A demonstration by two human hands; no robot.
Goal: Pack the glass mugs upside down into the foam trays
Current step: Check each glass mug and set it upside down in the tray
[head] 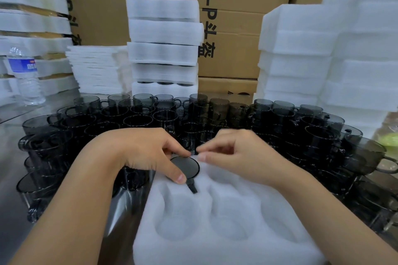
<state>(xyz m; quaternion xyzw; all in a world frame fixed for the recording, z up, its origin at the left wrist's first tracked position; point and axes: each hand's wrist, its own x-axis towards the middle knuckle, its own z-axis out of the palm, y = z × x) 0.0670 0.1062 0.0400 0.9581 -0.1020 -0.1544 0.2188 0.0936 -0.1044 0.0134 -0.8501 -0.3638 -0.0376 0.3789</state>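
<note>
A white foam tray (pixel 226 249) with round pockets lies in front of me. One dark glass mug (pixel 188 168) sits upside down in its far left pocket, base up, handle pointing toward me. My left hand (pixel 148 153) holds that mug by the base, thumb on the near rim and fingers curled over the far side. My right hand (pixel 239 155) hovers just right of it above the tray, fingers loosely curled with nothing in them. The other visible pockets hold nothing. Several smoky glass mugs (pixel 137 120) stand crowded on the table beyond and beside the tray.
Stacks of white foam trays rise behind the mugs at centre (pixel 164 49) and at the right (pixel 323 60). More foam and a water bottle (pixel 25 75) stand at the left. Cardboard boxes (pixel 237 6) form the back wall.
</note>
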